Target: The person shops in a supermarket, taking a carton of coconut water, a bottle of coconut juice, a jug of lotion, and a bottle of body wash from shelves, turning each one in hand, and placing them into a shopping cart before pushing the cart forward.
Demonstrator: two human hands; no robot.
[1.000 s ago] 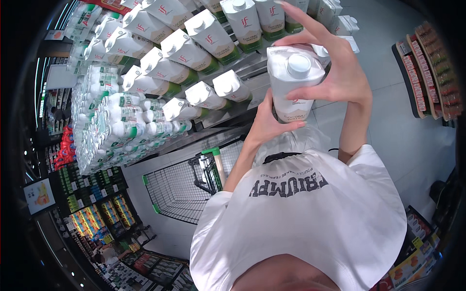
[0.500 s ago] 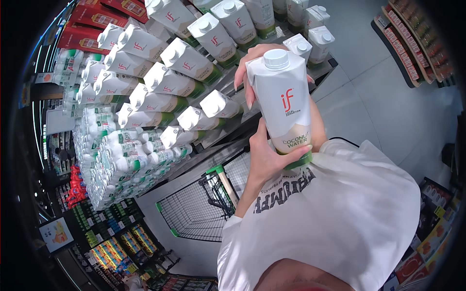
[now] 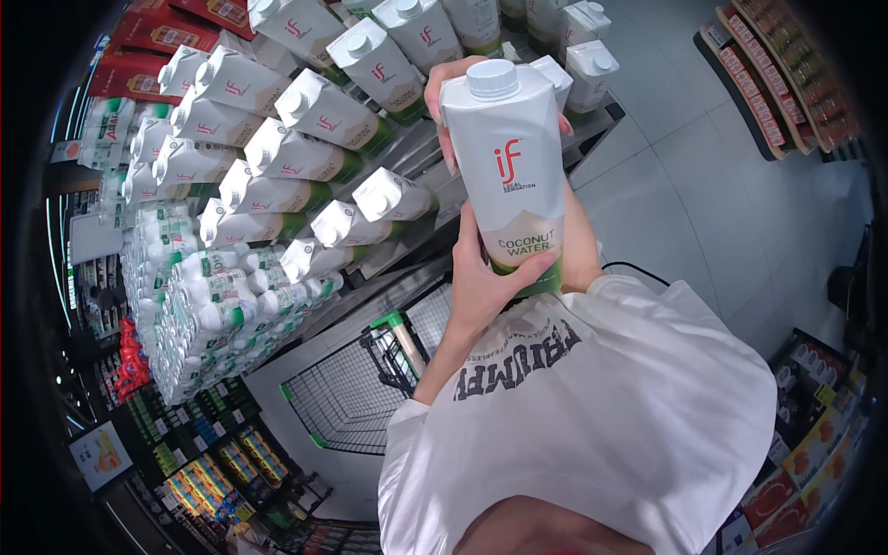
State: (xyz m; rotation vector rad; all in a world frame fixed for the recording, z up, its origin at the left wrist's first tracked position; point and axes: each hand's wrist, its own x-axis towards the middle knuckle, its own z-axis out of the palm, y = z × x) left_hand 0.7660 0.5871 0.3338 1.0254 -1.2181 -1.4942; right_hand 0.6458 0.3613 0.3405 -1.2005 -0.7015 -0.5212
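Observation:
A tall white carton of coconut water (image 3: pixel 504 176) with a white screw cap and a green base is held upright in front of my chest, its printed front facing up at me. My left hand (image 3: pixel 483 285) clasps its lower part, the thumb lying across the front near the green base. Behind the carton reaches my right hand (image 3: pixel 441 104); its fingers curl round the upper left side and a fingertip shows at the right side. The carton hides most of that palm. Several matching white cartons (image 3: pixel 294 192) stand in rows on the display beyond.
Shrink-wrapped packs of bottles (image 3: pixel 208 301) are stacked at the left, with red boxes (image 3: pixel 148 76) at the far left. A wire shopping cart (image 3: pixel 356 393) with green corners stands below the display. Shelving (image 3: pixel 786 83) rises at the upper right; stocked shelves (image 3: pixel 217 462) are at the lower left.
The carton and both hands have shifted left and slightly up in the picture, and the surroundings have slid left as well. The grip of both hands looks the same.

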